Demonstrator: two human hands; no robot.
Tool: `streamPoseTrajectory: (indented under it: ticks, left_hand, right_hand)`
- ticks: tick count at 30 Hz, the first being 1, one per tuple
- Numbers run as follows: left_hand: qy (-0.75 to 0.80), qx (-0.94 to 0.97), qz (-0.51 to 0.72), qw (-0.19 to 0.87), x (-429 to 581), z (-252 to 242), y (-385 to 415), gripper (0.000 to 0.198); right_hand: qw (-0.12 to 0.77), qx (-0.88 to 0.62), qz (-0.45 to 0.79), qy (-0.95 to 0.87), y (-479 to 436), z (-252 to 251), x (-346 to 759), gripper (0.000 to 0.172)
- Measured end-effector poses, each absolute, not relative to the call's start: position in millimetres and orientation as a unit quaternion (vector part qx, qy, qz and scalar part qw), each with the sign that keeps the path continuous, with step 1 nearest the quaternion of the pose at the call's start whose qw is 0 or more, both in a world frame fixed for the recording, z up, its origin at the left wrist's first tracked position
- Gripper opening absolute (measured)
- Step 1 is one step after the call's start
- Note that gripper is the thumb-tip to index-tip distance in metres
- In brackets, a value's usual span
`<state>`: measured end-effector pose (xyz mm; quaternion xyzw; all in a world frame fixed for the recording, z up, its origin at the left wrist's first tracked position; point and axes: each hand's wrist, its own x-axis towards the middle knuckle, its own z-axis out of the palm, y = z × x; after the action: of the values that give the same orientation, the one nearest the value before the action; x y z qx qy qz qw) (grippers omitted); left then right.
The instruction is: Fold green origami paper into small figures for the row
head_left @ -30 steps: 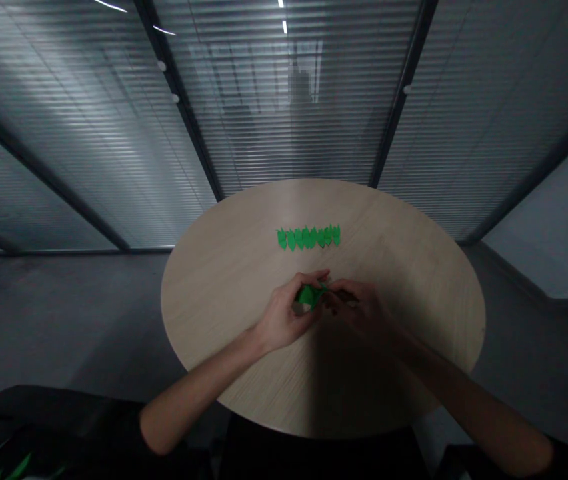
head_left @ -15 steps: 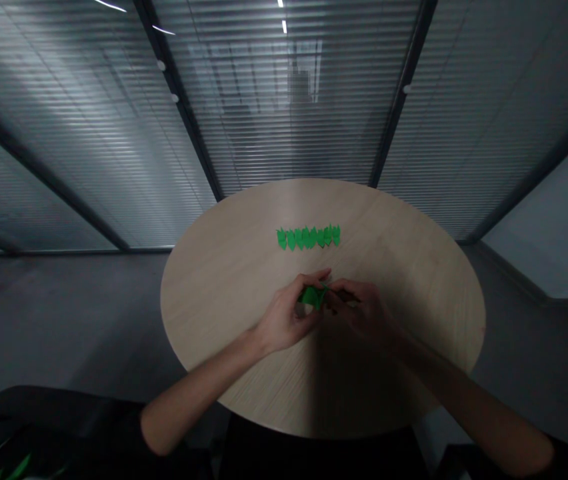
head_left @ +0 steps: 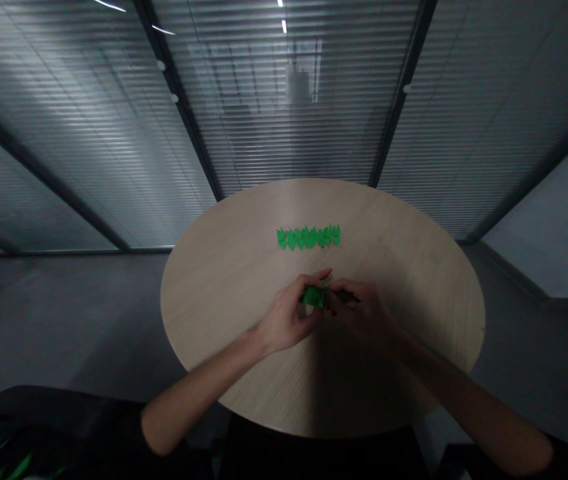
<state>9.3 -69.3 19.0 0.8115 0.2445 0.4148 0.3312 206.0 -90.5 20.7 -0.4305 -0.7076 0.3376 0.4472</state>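
A small piece of green paper (head_left: 313,296) is pinched between both my hands just above the round wooden table (head_left: 224,280). My left hand (head_left: 287,313) grips it from the left with curled fingers. From the right, my right hand (head_left: 361,310) closes its fingertips on the same piece. Most of the paper is hidden by my fingers. A row of several folded green paper pieces (head_left: 309,237) lies on the table beyond my hands.
Glass walls with horizontal blinds and dark frames stand behind the table. Grey floor surrounds it. A few green paper bits (head_left: 17,467) show at the bottom left corner, on a dark surface near my body.
The green paper between my fingers has been pressed a little smaller and shows less. Both hands stay in the same spot.
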Motion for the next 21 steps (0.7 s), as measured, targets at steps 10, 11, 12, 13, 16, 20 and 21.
streamPoseTrajectory:
  ticks: [10,11,12,13,16,20,21]
  left_hand:
    - [0.311,0.778,0.499,0.219,11.5,26.6,-63.2,0.005]
    - [0.315,0.770,0.501,0.238,11.6,27.1,-62.4,0.003]
    - [0.320,0.760,0.502,0.261,11.6,27.4,-61.6,0.004]
    - [0.323,0.748,0.503,0.287,11.8,27.6,-61.0,0.005]
    - [0.331,0.706,0.505,0.371,12.5,27.5,-59.4,0.010]
    - [0.316,0.667,0.492,0.462,13.2,27.3,-57.0,0.014]
    - [0.309,0.660,0.495,0.474,13.3,27.3,-56.6,0.015]
  right_hand:
    - [0.469,-0.440,0.335,-0.689,-92.9,23.6,205.2,0.033]
    - [0.478,-0.440,0.332,-0.684,-93.1,22.7,206.1,0.038]
    - [0.490,-0.442,0.330,-0.675,-93.0,21.5,207.1,0.043]
    - [0.502,-0.444,0.333,-0.663,-92.6,20.3,208.2,0.046]
    - [0.524,-0.422,0.403,-0.620,-90.0,19.1,210.7,0.049]
    - [0.526,-0.409,0.466,-0.582,-86.7,24.9,209.7,0.037]
    - [0.520,-0.418,0.473,-0.575,-86.2,26.5,208.9,0.035]
